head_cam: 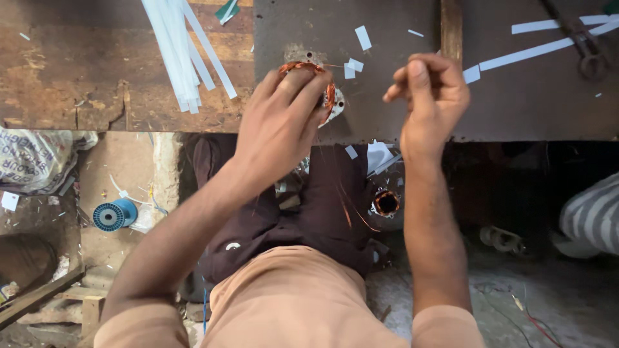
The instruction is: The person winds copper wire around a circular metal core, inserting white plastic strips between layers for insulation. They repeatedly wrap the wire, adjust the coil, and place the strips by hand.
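**Two hands at a copper winding, workbench edge**

One left hand [280, 122]: laid over a copper-wound coil [322, 84], fingers curled down across its top, palm side hidden; gripping or pressing, thumb out of sight. Coil seated on a dark metal sheet [387, 109], close to the near edge of the bench, reddish wire showing in an arc above the fingertips and down the right side; a pale part of the same piece visible just beside the wire at right.

One right hand [429, 96]: raised just right of the coil, apart from it, fingers drawn together, thumb pressed against the fingertips. Object in the pinch too fine to make out; a thin wire strand visible between coil and hand, connection uncertain.

Several white paper strips [184, 51]: bundled, lying on the worn wooden bench top [77, 77] to the left of the sheet. Further long strips [548, 45] at upper right, on the sheet.

Assorted small white paper offcuts [363, 37]: scattered on the sheet above and beside the coil.

One pair of dark metal pliers or shears [583, 45]: upper right, partly out of frame.

One blue wire spool [115, 214]: on the floor, lower left.

One second wound coil [385, 203]: below the bench edge, beside the dark trousers.

One printed sack [32, 158]: far left, crumpled.

One striped sleeve [593, 216]: far right, another person.
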